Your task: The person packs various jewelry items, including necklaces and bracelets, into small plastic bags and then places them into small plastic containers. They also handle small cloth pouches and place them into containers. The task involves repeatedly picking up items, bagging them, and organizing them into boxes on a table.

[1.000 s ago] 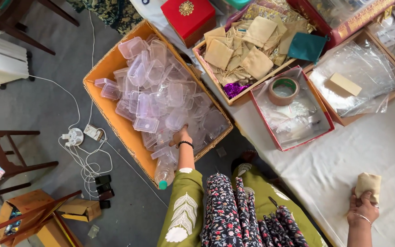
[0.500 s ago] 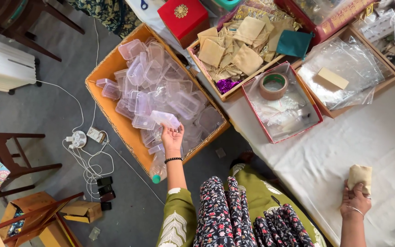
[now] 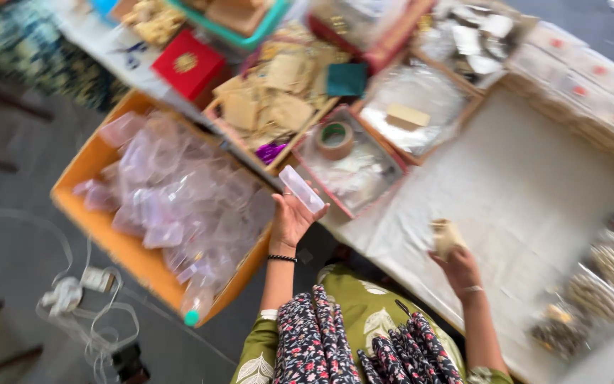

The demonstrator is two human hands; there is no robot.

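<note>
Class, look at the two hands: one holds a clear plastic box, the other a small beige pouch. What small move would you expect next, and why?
Probably bringing the two hands together over the white cloth. The left hand holds the clear plastic box raised beside the orange basket, and the right hand grips the beige pouch above the table, with a gap between them.

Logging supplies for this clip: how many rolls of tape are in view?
1: a brown tape roll lying in the red-edged tray on the table; others may be hidden.
</note>
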